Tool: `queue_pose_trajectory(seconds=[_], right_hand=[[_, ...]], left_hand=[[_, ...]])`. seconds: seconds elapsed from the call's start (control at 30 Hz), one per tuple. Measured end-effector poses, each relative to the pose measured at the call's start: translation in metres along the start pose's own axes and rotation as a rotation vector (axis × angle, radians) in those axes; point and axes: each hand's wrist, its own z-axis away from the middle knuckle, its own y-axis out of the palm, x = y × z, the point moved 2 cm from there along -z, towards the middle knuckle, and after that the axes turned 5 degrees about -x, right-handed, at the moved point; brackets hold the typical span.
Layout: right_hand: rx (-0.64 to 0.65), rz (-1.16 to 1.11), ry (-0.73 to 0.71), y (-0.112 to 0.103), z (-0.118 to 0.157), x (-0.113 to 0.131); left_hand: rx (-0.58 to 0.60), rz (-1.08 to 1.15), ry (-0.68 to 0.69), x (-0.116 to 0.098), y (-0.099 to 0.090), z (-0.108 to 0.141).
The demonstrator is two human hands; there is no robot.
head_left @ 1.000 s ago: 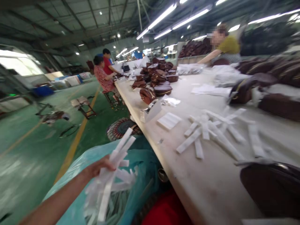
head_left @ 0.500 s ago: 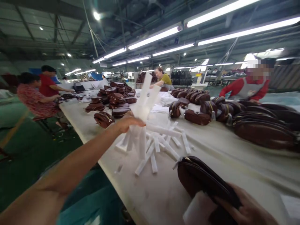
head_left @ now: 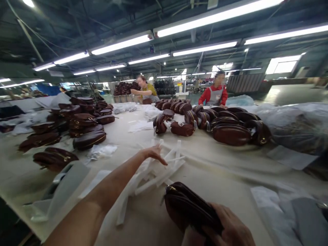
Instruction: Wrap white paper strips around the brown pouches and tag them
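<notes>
Two bare hands (head_left: 153, 153), two co-workers (head_left: 215, 96) and one worktable (head_left: 225, 171) bearing over twenty brown zippered bags (head_left: 230, 134) and at least six white strips (head_left: 123, 208).

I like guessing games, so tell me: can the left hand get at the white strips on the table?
Probably yes: the left hand is right at the white strips, with nothing seen between them. The right hand holds a brown bag off to one side.

Rows of fluorescent tubes (head_left: 123, 44) overhead, bright window (head_left: 283, 65) way off right. Co-worker in red sleeves, grey apron (head_left: 214, 96) across pale-topped table (head_left: 217, 164), another person in mustard top (head_left: 151, 90) further left. Chunky plastic-covered bundle (head_left: 294, 119) at right, ribbed panel (head_left: 246, 83) behind.
</notes>
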Motion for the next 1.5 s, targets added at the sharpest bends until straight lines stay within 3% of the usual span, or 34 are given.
queue_pose_trajectory(seconds=[0.13,0.27,0.3,0.37,0.5,0.63,0.7,0.8,0.87,1.07,1.17,1.3,1.5], right_hand=[[0.002,0.016,0.027,-0.002,0.0,0.003],[0.072,0.046,0.061,0.001,-0.004,0.01],[0.093,0.053,0.087,0.002,-0.007,0.012],[0.13,0.062,0.169,0.0,-0.013,0.017],[0.137,0.068,0.236,-0.01,-0.021,0.03],[0.0,0.106,0.18,-0.013,-0.019,0.029],[-0.094,0.146,0.143,-0.011,-0.014,0.028],[-0.207,0.202,0.12,-0.007,-0.005,0.028],[-0.246,0.191,0.132,-0.006,0.001,0.028],[-0.262,-0.048,0.128,-0.014,0.019,0.026],[-0.293,-0.13,0.083,-0.017,0.025,0.025],[-0.388,-0.08,-0.027,-0.013,0.028,0.026],[-0.394,-0.007,-0.054,-0.01,0.031,0.02]], left_hand=[[-0.022,-0.002,0.107,0.0,-0.032,-0.009],[-0.219,0.146,0.235,-0.015,-0.043,-0.015],[-0.269,0.232,0.265,-0.021,-0.041,-0.012],[-0.263,0.323,0.394,-0.039,-0.032,0.003],[-0.253,0.282,0.719,-0.085,-0.014,0.061],[-0.197,0.1,1.115,-0.115,0.009,0.099],[-0.248,-0.012,1.233,-0.118,0.022,0.11],[-0.389,-0.137,1.216,-0.118,0.044,0.121],[-0.418,-0.168,1.154,-0.118,0.058,0.125],[-0.346,-0.23,0.985,-0.121,0.082,0.129],[-0.282,-0.217,0.999,-0.125,0.083,0.128],[-0.23,-0.157,1.041,-0.132,0.087,0.126],[-0.476,-0.09,1.097,-0.121,0.097,0.13]])
